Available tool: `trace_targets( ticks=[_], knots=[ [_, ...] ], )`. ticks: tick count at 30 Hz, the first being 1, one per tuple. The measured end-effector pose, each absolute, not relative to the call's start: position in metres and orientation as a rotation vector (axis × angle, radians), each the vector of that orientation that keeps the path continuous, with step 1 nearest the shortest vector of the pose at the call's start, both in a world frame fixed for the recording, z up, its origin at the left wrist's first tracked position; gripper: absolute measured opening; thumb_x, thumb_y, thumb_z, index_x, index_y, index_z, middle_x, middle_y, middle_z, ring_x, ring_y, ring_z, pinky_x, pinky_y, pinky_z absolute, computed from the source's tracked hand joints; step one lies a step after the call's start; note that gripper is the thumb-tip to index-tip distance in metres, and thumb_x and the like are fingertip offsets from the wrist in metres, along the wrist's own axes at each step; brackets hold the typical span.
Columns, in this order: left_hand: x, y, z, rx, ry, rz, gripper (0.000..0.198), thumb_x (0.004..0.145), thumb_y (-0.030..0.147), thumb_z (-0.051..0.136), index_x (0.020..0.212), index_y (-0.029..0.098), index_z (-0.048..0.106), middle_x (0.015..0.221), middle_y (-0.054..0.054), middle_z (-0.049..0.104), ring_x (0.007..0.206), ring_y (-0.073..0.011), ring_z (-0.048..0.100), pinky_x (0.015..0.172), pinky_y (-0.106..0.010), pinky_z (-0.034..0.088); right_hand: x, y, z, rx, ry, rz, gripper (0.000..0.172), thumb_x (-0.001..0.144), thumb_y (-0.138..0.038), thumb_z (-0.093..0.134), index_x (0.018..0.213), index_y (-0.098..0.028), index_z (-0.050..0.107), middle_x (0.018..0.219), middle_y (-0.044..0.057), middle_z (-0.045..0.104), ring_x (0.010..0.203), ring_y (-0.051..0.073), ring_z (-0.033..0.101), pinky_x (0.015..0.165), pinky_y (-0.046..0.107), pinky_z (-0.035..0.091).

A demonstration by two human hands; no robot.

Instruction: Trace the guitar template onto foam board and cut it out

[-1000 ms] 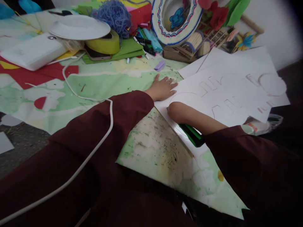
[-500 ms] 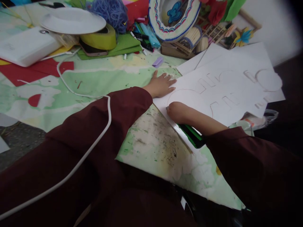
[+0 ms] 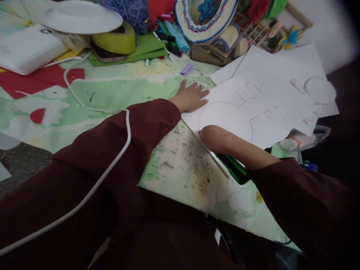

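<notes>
On the head camera, the only view I have: left hand (image 3: 192,98) palm down, fingers spread, holding nothing, right at the edge of the white sheet (image 3: 225,117). Right hand (image 3: 216,135) is closed around a green-and-black tool (image 3: 234,168); its handle pokes out behind the fist towards the sleeve, and the working tip I can't make out. The sheet runs under the right hand and away to its right, marked with thin outlines, a big round one curving just between the two hands.

My read on that sheet: light, fairly stiff, like card, smooth enough to skid if nobody pins it, easily creased near the edge. I'd take hold where the left hand is, flat on the margin. The tool looks rigid and light; grip the handle, well back from the hidden tip.

Now the surroundings! A white cable (image 3: 128,129) drapes right over the left sleeve, a snag, I'd judge, if that arm swings. Beyond the left hand, a purple scrap (image 3: 187,69); farther off, a yellow tape roll (image 3: 115,39) on a phone (image 3: 108,56). Past both hands stands an oval frame (image 3: 184,24). Right of the right hand, clear plastic (image 3: 315,137) crowds the sheet's border.
</notes>
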State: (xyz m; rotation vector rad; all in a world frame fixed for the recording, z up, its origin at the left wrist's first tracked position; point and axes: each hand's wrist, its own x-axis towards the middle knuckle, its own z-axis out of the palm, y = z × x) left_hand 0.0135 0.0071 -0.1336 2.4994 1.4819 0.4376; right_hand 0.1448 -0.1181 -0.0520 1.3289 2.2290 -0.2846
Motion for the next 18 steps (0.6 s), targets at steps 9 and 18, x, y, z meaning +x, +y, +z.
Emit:
trace_targets(
  ticks=[9,18],
  knots=[
    [0.008,0.008,-0.131,2.512,1.481,0.413,0.058,0.091,0.054,0.022,0.145,0.032,0.025,0.151,-0.001,0.028,0.137,-0.0338,0.018,0.107,-0.061,-0.003,0.174,-0.167,-0.039,1.299,2.135,-0.377,0.025,0.086,-0.018,0.039,0.068,-0.016,0.057,0.077,0.012,0.062,0.066,0.018,0.056,0.057,0.028,0.038],
    [0.002,0.006,-0.120,2.585,1.244,0.407,0.056,0.093,0.048,0.022,0.143,0.025,0.028,0.146,-0.007,0.036,0.132,-0.0255,0.031,0.110,-0.049,0.008,0.245,-0.206,-0.025,2.013,2.116,-1.180,0.034,0.091,-0.045,0.033,0.068,-0.021,0.041,0.054,-0.002,0.049,0.040,0.010,0.045,0.040,0.024,0.033]
  ],
)
